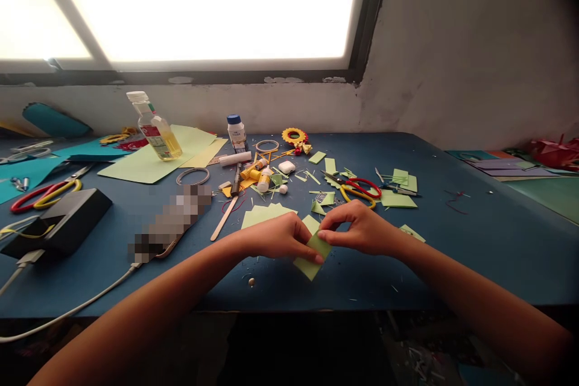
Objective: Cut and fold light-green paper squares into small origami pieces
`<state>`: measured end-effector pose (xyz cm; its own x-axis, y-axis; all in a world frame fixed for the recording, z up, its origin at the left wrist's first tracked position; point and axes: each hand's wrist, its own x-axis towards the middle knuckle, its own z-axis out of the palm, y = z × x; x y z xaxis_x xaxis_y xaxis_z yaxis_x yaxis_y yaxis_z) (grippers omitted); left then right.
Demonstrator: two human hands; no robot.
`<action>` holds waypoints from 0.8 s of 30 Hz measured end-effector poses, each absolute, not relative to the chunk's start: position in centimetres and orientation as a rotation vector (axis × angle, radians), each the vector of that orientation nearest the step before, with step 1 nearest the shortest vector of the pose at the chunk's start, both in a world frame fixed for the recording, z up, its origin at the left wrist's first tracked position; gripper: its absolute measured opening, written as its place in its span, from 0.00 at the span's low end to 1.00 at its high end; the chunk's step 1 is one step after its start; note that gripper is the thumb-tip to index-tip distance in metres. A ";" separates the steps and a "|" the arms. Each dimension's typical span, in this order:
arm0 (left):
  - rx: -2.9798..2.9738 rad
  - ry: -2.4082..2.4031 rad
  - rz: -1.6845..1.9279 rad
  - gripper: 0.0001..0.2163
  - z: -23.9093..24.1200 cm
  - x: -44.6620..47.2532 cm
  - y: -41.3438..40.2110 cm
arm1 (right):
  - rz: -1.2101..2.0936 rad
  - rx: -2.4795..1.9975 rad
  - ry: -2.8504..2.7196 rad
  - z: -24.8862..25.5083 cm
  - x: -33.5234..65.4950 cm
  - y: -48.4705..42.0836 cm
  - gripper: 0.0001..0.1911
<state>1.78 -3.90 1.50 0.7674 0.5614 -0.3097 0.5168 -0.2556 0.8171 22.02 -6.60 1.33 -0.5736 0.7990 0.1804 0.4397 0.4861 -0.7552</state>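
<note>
Between my two hands is a small light green piece of paper (309, 268), held above the near part of the blue table. My left hand (284, 237) pinches it with the thumb on top; the other fingers are partly hidden behind it. At the paper's upper right edge, my right hand (357, 228) grips it between thumb and forefinger. Several pale green paper pieces (266, 215) lie just beyond my left hand. Past my right hand rest scissors (362, 188) with red and yellow handles, with green paper scraps around them.
A bottle of yellow liquid (160, 136) stands on green sheets at the back left. A white bottle with a blue cap (236, 131) is near the wall. A cable runs from a blurred phone (174, 220). A black box (58, 220) and a wooden stick (224, 218) lie leftward.
</note>
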 end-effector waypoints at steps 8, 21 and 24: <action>1.795 0.899 0.392 0.17 1.1 2.1 -3.8 | 1.198 -1.085 -1.786 0.9 22.5 -5.8 0.13; 1.625 0.817 0.658 0.15 0.7 2.4 -3.9 | 1.450 -1.064 -1.488 0.4 22.0 -5.7 0.08; 1.624 0.799 0.694 0.14 0.5 2.6 -3.9 | 1.429 -1.064 -1.463 0.5 21.8 -5.7 0.07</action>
